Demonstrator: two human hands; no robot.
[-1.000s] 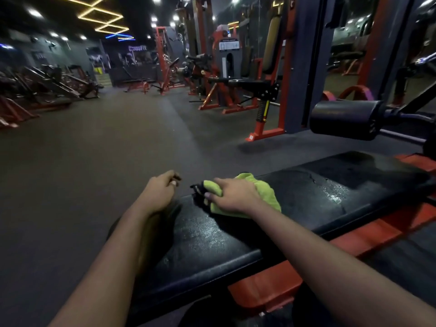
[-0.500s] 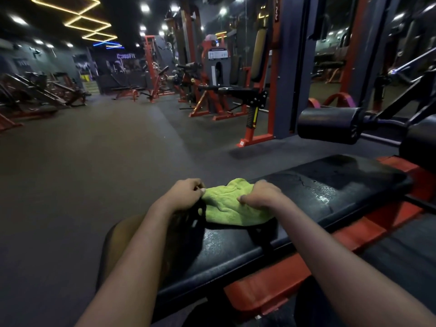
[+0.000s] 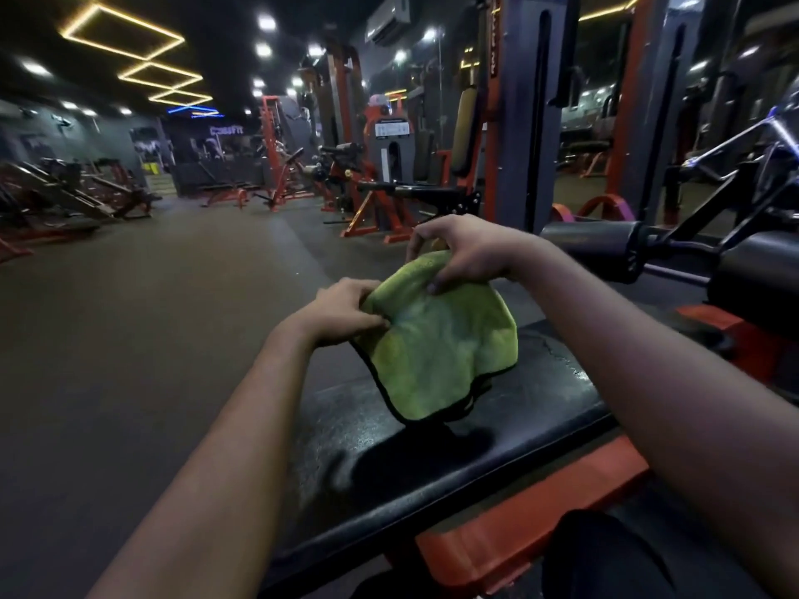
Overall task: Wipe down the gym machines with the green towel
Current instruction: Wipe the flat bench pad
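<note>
Green towel [image 3: 436,339] pinched by left hand [image 3: 341,311] and right hand [image 3: 467,252], above black bench pad [image 3: 432,460]

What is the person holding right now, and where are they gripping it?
The green towel, with both hands along its upper edge: the left hand pinches the left corner, the right hand the top. The rest hangs over the black bench pad.

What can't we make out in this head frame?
- Head view: bench pad under the green towel, hidden by the cloth.
- Right hand: fingertips behind the towel's top edge, so that grip is partly unseen.
- Left hand: fingertips tucked into the fold.
- Machine placard: text too small.
- Far wall sign: blurred.
</note>
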